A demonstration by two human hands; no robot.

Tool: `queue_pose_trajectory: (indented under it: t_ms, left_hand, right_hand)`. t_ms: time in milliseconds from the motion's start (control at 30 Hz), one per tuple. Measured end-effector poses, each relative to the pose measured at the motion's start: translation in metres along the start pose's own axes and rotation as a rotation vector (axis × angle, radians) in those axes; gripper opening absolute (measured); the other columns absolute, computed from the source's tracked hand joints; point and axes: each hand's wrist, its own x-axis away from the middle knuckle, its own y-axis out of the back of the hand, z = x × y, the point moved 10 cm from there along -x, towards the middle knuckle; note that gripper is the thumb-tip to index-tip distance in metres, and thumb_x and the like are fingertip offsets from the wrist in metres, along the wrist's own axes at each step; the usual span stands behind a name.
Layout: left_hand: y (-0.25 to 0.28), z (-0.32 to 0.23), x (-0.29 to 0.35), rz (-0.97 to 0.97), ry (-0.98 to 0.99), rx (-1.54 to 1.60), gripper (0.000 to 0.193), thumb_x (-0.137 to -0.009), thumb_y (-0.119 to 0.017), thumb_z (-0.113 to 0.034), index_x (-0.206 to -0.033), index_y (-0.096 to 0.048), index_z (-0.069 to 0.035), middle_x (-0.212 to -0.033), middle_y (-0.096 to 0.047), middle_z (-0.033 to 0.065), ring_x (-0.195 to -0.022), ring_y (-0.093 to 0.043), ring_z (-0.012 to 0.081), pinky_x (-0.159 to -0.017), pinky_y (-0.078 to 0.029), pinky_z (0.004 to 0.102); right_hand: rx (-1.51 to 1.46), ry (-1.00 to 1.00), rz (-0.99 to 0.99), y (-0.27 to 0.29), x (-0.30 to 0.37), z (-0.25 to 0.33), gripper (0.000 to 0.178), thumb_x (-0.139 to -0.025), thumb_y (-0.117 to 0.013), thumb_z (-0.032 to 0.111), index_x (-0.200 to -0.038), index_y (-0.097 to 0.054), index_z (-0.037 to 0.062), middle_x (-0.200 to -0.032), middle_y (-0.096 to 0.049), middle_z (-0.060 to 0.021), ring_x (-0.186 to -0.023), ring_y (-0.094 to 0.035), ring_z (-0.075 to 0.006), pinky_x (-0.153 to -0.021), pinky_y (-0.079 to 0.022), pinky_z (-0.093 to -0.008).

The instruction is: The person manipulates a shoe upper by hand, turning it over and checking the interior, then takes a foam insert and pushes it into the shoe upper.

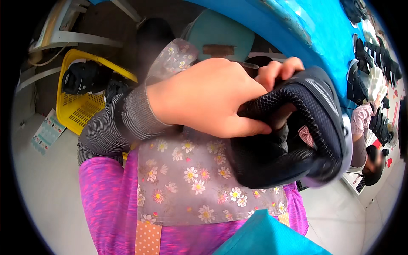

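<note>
A black mesh shoe (329, 106) with a pale sole edge is held up in front of my lap, tilted, its opening facing left. My left hand (212, 100), in a striped sleeve, closes on the rim of the opening, thumb at the near side. Beyond the rim, curled fingers of my right hand (280, 72) grip the shoe's far side; the rest of that hand is mostly hidden. A bit of skin shows through the opening. Next to those fingers sticks out a thin metal tip (250, 65); what it belongs to is hidden.
A yellow basket (63, 91) with black shoes stands at left. A blue-covered table (263, 17) runs across the back to the right, with several black shoes (357, 80) and white things along it. Another person's checked sleeve (362, 119) is at right. A stool (219, 32) stands behind.
</note>
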Motion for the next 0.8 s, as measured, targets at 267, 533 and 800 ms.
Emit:
queue_pose_trajectory:
  t_ms: [267,533,800]
  left_hand:
    - [0.002,-0.011,0.009,-0.036,-0.061,-0.083,0.022,-0.078,-0.076,-0.022,-0.073,-0.062,-0.006,-0.060,-0.058,0.0133,-0.057,-0.058,0.0362,-0.053,-0.044,0.0418]
    - [0.007,0.001,0.020,0.033,0.080,-0.275,0.019,-0.071,-0.072,-0.021,-0.072,-0.064,-0.004,-0.066,-0.061,0.0177,-0.065,-0.061,0.0390,-0.059,-0.048,0.0465]
    - [0.003,0.007,0.016,0.017,0.135,-0.285,0.020,-0.070,-0.069,-0.021,-0.073,-0.064,-0.003,-0.063,-0.060,0.0191,-0.064,-0.062,0.0400,-0.059,-0.050,0.0477]
  right_hand:
    - [0.358,0.124,-0.109,-0.004,-0.003,0.026,0.044,-0.089,-0.073,0.038,-0.105,-0.050,0.0042,-0.079,-0.057,-0.0131,-0.065,-0.055,-0.0206,-0.057,-0.046,-0.0295]
    - [1.424,0.019,-0.030,-0.054,0.032,0.045,0.037,-0.083,-0.078,0.031,-0.101,-0.062,0.0025,-0.092,-0.064,-0.0115,-0.079,-0.061,-0.0214,-0.071,-0.049,-0.0306]
    - [1.654,0.116,0.074,-0.077,0.033,0.030,0.027,-0.080,-0.079,0.017,-0.098,-0.065,0.0031,-0.095,-0.066,-0.0113,-0.084,-0.063,-0.0237,-0.076,-0.050,-0.0328]
